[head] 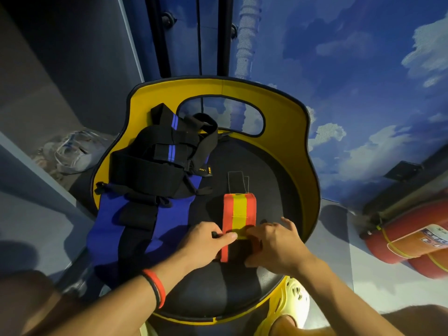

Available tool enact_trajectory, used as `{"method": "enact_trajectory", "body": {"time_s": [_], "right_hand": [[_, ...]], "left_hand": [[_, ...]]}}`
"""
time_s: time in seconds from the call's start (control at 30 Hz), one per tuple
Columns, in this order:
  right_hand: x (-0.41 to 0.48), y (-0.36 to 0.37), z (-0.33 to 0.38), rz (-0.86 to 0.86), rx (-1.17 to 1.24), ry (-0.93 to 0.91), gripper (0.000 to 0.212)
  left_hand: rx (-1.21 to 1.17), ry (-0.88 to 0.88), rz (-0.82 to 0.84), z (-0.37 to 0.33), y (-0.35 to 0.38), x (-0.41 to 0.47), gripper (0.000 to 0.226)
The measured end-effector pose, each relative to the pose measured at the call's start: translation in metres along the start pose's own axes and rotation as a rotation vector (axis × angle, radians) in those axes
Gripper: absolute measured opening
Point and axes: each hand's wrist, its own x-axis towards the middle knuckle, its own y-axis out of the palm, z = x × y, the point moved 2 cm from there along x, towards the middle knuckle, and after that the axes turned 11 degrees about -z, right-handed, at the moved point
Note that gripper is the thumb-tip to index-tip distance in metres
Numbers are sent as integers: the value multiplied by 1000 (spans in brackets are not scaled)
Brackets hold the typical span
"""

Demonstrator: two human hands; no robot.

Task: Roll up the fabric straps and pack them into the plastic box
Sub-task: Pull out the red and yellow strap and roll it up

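Red-and-yellow strap (238, 210) flat on a black chair seat (271, 180), near end pinched by left hand (206, 241) and right hand (274, 241), fingers closed on it. Soft, light, floppy webbing, probably; best gripped at both edges. Plastic box not visible.

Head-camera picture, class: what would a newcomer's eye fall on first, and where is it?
First, the red-and-yellow strap lying flat on the dark seat of the yellow-edged chair, its near end pinched by the left hand and right hand. Next, the tangled heap of black and blue straps on the seat's left side. At the far right, a red fire extinguisher lies by the cloud-painted wall.
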Motion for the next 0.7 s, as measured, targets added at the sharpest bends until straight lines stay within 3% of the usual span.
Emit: {"method": "enact_trajectory", "body": {"time_s": [0.23,0.3,0.47,0.63,0.7], "right_hand": [[5,13,-20,255,270,47,47],[3,15,-18,224,271,51,43],[-4,4,-8,-79,101,-14,49],[-10,2,2,-33,-80,-100,75],[-8,4,1,-40,-75,-91,75]], "left_hand": [[52,23,201,3,-6,-9,48],[17,-2,216,4,-6,-7,50],[-106,-135,263,2,-4,0,40],[-21,-253,246,-2,-5,1,60],[-12,-274,234,-4,-6,-1,71]]}}
